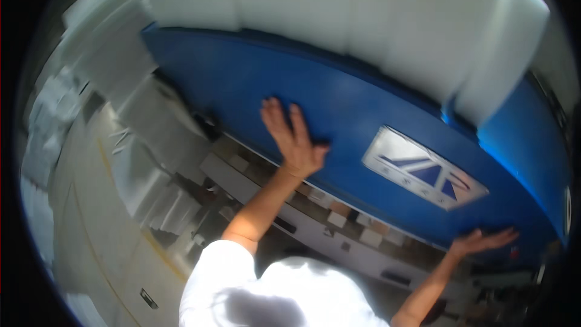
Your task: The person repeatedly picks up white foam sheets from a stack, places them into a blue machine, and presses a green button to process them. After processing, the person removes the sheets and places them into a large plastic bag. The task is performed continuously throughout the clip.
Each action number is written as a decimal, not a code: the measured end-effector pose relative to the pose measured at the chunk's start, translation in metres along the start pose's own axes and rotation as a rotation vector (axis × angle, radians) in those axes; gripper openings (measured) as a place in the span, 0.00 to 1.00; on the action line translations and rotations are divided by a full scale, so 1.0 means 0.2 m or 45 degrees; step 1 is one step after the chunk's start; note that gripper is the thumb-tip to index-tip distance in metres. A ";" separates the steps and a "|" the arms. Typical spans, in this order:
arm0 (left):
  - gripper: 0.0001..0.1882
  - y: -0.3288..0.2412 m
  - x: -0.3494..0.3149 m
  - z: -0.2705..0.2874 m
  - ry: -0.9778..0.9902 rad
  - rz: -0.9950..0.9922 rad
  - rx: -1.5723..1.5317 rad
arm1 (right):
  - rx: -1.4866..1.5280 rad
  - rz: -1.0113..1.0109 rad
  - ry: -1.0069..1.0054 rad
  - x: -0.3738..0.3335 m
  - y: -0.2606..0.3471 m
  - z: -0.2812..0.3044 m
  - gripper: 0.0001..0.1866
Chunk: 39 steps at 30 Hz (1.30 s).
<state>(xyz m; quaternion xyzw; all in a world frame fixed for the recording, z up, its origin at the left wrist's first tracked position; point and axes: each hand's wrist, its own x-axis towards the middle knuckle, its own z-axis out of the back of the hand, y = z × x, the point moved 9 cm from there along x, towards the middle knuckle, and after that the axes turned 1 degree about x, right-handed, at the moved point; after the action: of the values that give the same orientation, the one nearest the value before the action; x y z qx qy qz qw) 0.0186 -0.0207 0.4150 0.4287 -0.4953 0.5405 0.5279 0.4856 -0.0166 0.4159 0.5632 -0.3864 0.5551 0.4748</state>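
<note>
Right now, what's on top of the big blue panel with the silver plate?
Thick white foam blocks lie along the blue panel's far edge. The left hand is pressed flat on it; the right hand is at its lower edge. The surface under the foam is hidden.

Big blue machine body (254, 79) as carrier, white foam blocks (363, 12) stacked directly on top of it, silver logo plate (423, 175) on its front below them.

My left hand (295, 139) lies flat, fingers spread toward eleven o'clock, on the blue panel (242, 79); my right hand (482, 241), at four o'clock, touches its lower edge below white foam blocks (363, 6).
</note>
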 end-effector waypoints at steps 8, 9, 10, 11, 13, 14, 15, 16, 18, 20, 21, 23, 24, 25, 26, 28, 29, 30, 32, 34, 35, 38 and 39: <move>0.45 0.02 -0.17 0.00 0.175 0.065 -0.029 | -0.082 0.124 0.010 -0.14 0.05 0.00 0.39; 0.46 0.01 -0.17 0.00 0.237 0.087 -0.049 | -0.104 0.123 0.046 -0.15 0.02 -0.01 0.40; 0.46 -0.01 -0.17 -0.01 0.301 0.109 -0.075 | -0.132 0.124 0.082 -0.16 -0.01 0.00 0.40; 0.47 -0.01 -0.17 0.00 0.350 0.140 -0.118 | -0.171 0.139 0.106 -0.14 0.00 0.03 0.40; 0.46 -0.02 -0.19 0.09 0.426 0.220 -0.136 | -0.083 0.092 0.149 -0.22 -0.02 0.06 0.36; 0.45 -0.03 -0.24 0.13 0.426 0.299 -0.196 | -0.059 0.067 0.174 -0.27 -0.01 0.11 0.33; 0.44 -0.03 -0.32 0.17 0.428 0.374 -0.261 | 0.052 -0.047 0.236 -0.33 0.01 0.18 0.36; 0.43 -0.04 -0.44 0.18 0.486 0.409 -0.202 | 0.159 -0.156 0.302 -0.41 0.01 0.23 0.39; 0.42 0.02 -0.82 0.21 0.714 0.479 -0.023 | 0.274 -0.298 0.661 -0.81 -0.15 0.17 0.44; 0.42 0.06 -1.19 0.29 1.114 0.582 0.183 | 0.106 -0.194 0.919 -1.19 -0.15 0.26 0.42; 0.43 0.08 -1.34 0.36 1.332 0.652 0.277 | 0.049 -0.044 0.980 -1.31 -0.10 0.35 0.39; 0.44 0.12 -1.57 0.45 1.433 0.641 0.257 | -0.005 0.082 1.226 -1.43 -0.05 0.49 0.31; 0.44 0.12 -1.60 0.46 1.479 0.625 0.239 | -0.004 0.049 1.412 -1.46 -0.07 0.52 0.26; 0.45 0.13 -1.60 0.44 1.464 0.614 0.276 | 0.055 0.053 1.447 -1.43 -0.05 0.52 0.24; 0.45 0.13 -1.58 0.43 1.454 0.609 0.305 | 0.107 0.063 1.487 -1.38 -0.02 0.51 0.22; 0.45 0.09 -1.55 0.41 1.474 0.618 0.308 | 0.110 0.112 1.329 -1.31 -0.03 0.56 0.18; 0.45 0.10 -1.53 0.40 1.502 0.628 0.296 | 0.169 0.081 1.371 -1.31 -0.04 0.55 0.18; 0.45 0.09 -1.50 0.40 1.531 0.638 0.284 | 0.229 0.050 1.412 -1.30 -0.06 0.53 0.18; 0.45 0.09 -1.48 0.40 1.521 0.610 0.324 | 0.190 0.094 1.388 -1.28 -0.06 0.54 0.19; 0.46 0.10 -1.48 0.41 1.539 0.624 0.338 | -0.006 0.243 1.251 -1.26 -0.04 0.57 0.20; 0.47 0.10 -1.46 0.40 1.557 0.641 0.315 | 0.005 0.203 1.282 -1.27 -0.06 0.55 0.21; 0.50 0.08 -1.41 0.41 1.652 0.660 0.291 | 0.040 0.116 1.347 -1.25 -0.10 0.54 0.22; 0.52 0.07 -1.39 0.41 1.691 0.660 0.289 | 0.048 0.106 1.350 -1.22 -0.09 0.55 0.22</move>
<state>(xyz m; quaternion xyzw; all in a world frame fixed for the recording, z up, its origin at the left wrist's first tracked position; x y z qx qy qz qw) 0.0212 -0.1418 0.1509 -0.0695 -0.0964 0.8430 0.5246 0.5103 -0.1413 0.1787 0.1979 -0.1054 0.7889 0.5722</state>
